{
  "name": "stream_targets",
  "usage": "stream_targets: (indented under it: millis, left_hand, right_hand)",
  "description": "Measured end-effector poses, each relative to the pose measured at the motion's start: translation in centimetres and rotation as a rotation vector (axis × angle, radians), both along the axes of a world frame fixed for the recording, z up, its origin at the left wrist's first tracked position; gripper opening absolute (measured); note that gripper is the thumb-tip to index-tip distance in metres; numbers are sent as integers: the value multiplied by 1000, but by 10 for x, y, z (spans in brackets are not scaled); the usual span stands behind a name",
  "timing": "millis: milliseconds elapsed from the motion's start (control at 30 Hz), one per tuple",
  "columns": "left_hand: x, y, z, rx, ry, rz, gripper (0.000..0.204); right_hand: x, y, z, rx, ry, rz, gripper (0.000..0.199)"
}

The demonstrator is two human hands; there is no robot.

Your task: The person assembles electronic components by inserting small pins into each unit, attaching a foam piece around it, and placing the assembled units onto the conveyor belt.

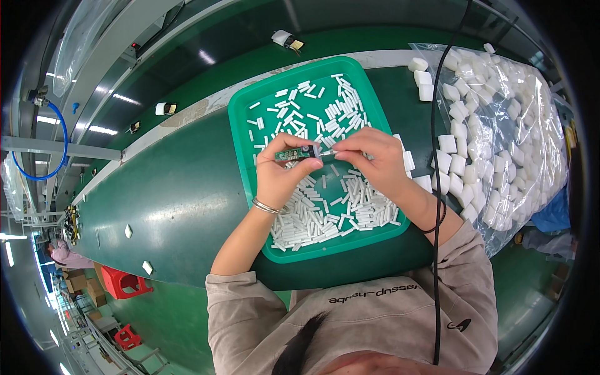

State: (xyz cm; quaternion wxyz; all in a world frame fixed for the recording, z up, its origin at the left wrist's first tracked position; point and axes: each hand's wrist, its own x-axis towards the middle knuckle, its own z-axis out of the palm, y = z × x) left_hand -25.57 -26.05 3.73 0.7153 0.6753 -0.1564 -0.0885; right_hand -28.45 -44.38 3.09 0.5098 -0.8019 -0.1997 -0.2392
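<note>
My left hand pinches a small green circuit board with a dark part at its right end, between thumb and index finger. From the right, my right hand holds a small white strip between thumb and fingertips, against or very close to the dark end of the board. Whether the two touch is too small to tell. Both hands are above a green plastic tray. Scattered over its bottom lie many short white strips, heaped most thickly on the near side.
A clear plastic bag of white foam blocks lies at the right, with loose blocks beside it. A black cable hangs down in front. Board assemblies rest on the belt beyond. Red stools stand at left.
</note>
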Motion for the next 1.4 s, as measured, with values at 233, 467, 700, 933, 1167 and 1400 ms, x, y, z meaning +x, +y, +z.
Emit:
stream_targets:
  millis: [233,467,700,933,1167,1400]
  left_hand:
    - [2,2,-6,-114,246,-22,20]
    - [0,-2,-5,-96,210,2,20]
    - [2,0,-7,-56,275,-34,17]
    - [7,1,-10,-147,312,55,18]
    - [9,-2,-9,-164,308,34,19]
    - [8,7,-14,-358,214,26,25]
  right_hand:
    - [-2,4,2,-33,-81,-17,9]
    - [0,2,-3,-107,-97,21,11]
    - [-1,-2,8,-536,-351,-67,12]
    - [43,-81,12,-885,-96,-928,44]
    - [43,-118,-6,-899,380,-890,37]
    - [28,-52,20,182,368,-88,27]
